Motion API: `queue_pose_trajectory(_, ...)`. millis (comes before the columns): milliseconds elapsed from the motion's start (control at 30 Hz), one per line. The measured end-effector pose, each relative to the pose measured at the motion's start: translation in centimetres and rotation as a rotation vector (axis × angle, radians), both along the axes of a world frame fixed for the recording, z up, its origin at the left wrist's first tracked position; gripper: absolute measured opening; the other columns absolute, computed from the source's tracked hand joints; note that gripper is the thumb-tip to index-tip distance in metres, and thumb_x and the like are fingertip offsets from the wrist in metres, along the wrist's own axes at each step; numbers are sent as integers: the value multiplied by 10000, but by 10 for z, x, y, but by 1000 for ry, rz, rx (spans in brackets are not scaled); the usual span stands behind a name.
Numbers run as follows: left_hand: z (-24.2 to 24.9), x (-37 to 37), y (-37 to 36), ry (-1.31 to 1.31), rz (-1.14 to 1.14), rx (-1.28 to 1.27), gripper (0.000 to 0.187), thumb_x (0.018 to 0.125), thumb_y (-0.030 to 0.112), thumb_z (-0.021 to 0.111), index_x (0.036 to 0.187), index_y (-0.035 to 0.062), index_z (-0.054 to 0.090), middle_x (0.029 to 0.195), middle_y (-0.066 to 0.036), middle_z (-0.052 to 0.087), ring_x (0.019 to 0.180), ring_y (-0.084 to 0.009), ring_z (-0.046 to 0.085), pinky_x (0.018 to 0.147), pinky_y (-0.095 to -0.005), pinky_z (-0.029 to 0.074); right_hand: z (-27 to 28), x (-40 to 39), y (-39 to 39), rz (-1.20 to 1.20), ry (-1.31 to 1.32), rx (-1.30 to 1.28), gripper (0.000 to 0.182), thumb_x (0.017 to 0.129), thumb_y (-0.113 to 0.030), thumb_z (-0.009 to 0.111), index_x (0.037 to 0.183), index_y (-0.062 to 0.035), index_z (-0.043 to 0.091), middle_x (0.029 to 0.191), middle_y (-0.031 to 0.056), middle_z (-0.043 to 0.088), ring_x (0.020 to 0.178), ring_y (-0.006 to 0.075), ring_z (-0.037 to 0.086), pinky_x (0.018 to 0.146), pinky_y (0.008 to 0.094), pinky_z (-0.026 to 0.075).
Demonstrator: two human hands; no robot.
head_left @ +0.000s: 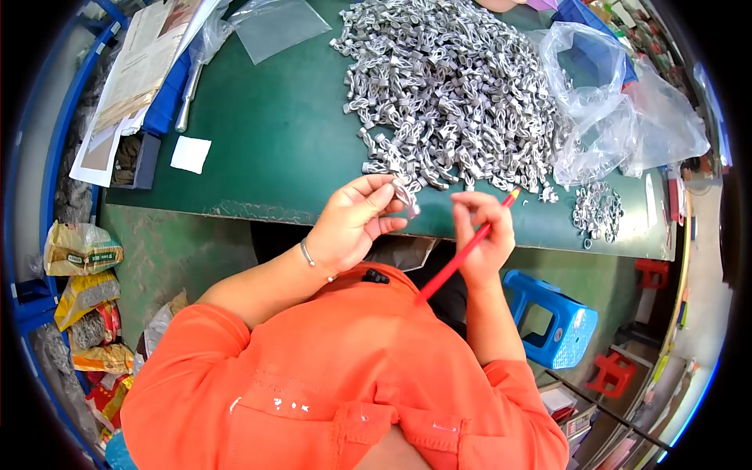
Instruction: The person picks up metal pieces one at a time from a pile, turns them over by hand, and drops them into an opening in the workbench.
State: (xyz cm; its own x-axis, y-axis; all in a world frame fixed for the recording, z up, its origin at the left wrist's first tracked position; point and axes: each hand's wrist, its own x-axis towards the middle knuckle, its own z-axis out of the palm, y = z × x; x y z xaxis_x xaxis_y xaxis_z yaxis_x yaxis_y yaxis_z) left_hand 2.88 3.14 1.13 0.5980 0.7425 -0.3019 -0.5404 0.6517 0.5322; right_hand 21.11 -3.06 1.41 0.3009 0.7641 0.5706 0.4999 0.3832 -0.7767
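A big heap of small grey metal parts [454, 86] covers the middle of the green table [251, 141]. At the table's front edge my left hand [352, 219] pinches one grey metal part [405, 196] between thumb and fingers; a bracelet is on that wrist. To its right, my right hand [487, 235] has its fingers curled round a long red stick [462, 254] with a yellowish tip, which slants up to the right. The two hands are apart, both just in front of the heap.
Small metal rings [597, 213] lie in a pile at the right, below clear plastic bags [591, 117]. A white paper square [190, 154] and a clear bag [278, 27] are on the left. A blue stool [554, 321] stands below the table.
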Motion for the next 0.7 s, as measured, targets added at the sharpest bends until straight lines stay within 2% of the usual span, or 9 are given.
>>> queue_pose_trajectory(67, 3, -3, 2, 33, 24, -69, 172, 967, 170, 484, 1060, 43, 553, 954, -68, 606, 840, -143, 601, 707, -293, 528, -10, 14, 9, -136, -111, -103, 254, 757, 70, 673, 720, -28, 442, 842, 127, 648, 734, 202, 610, 674, 284, 477)
queue_pose_trajectory(200, -11, -10, 4, -181, -87, -63, 192, 981, 183, 418, 1037, 49, 544, 978, -101, 609, 882, -172, 615, 712, -316, 538, -18, 13, 17, -87, -332, -162, 255, 690, 75, 698, 745, -26, 471, 855, 133, 640, 777, 287, 582, 690, 354, 469)
queue_pose_trajectory(267, 9, -8, 2, -61, -51, -146, 158, 957, 154, 437, 1015, 53, 544, 957, -103, 605, 852, -178, 619, 670, -323, 544, -26, 8, 21, -61, -384, -149, 275, 649, 77, 708, 743, -23, 470, 860, 139, 633, 786, 333, 572, 691, 387, 458)
queue_pose_trajectory(300, 24, -3, 1, 44, -3, -248, 130, 937, 150, 463, 985, 63, 547, 877, -78, 586, 737, -145, 588, 553, -277, 505, -26, 9, 19, -48, -386, -158, 270, 679, 79, 700, 749, -27, 462, 869, 137, 632, 765, 310, 584, 671, 369, 467)
queue_pose_trajectory(367, 3, -7, 3, -14, -47, -194, 111, 928, 143, 490, 977, 63, 549, 849, -67, 575, 692, -128, 561, 509, -251, 462, -25, 9, 16, -29, -394, -171, 267, 709, 81, 692, 756, -31, 454, 878, 136, 631, 744, 287, 595, 651, 352, 475)
queue_pose_trajectory(433, -2, -6, 1, 54, -90, -87, 90, 892, 99, 583, 959, 53, 545, 780, -33, 542, 601, -79, 478, 437, -199, 347, -21, 5, 11, 67, 520, -367, 233, 801, 63, 645, 784, -45, 440, 898, 130, 622, 705, 217, 615, 596, 298, 490)
queue_pose_trajectory(533, -1, 0, -3, 116, -95, -16, 118, 875, 62, 617, 964, 34, 545, 770, -21, 540, 605, -71, 485, 447, -200, 364, -11, 10, 3, 274, 909, -385, 177, 877, 29, 575, 829, -51, 425, 942, 145, 607, 715, 172, 638, 588, 262, 523)
queue_pose_trajectory(633, 4, 7, -8, 139, -110, 18, 189, 869, 62, 634, 1030, 9, 552, 773, -9, 544, 620, -59, 486, 464, -196, 377, -10, 7, -4, 416, 1060, -340, 195, 868, 47, 578, 823, -50, 415, 970, 161, 609, 727, 182, 643, 632, 269, 541)
queue_pose_trajectory(700, 4, 8, -8, 135, -151, 100, 250, 858, 66, 652, 1080, -5, 562, 786, -9, 555, 619, -56, 484, 476, -196, 389, -9, -3, -8, 373, 927, -290, 210, 858, 58, 585, 818, -53, 412, 980, 165, 611, 741, 187, 641, 654, 270, 542)
